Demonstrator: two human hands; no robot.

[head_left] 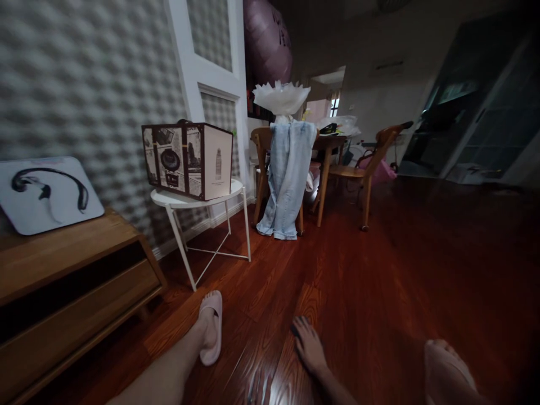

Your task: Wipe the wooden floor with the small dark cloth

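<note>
My right hand point(310, 346) reaches low over the dark red wooden floor point(363, 292), its fingers stretched out and slightly apart. A small dark patch shows at its fingertips; whether it is shadow or an object I cannot make out. At the bottom edge, blurred finger-like shapes that may be my left hand point(259, 389) show only in part, and their grip is unclear. My legs are spread on either side, with a pale pink slipper point(217, 332) on the left foot. The right foot point(447, 360) is dim at the lower right.
A white side table point(194, 201) carries a printed suitcase-style box point(177, 160). Left stands a wooden cabinet point(84, 253) with a white picture board point(50, 194). Light blue jeans point(284, 174) hang over a chair. Another wooden chair point(365, 169) and a pink balloon point(270, 45) are behind.
</note>
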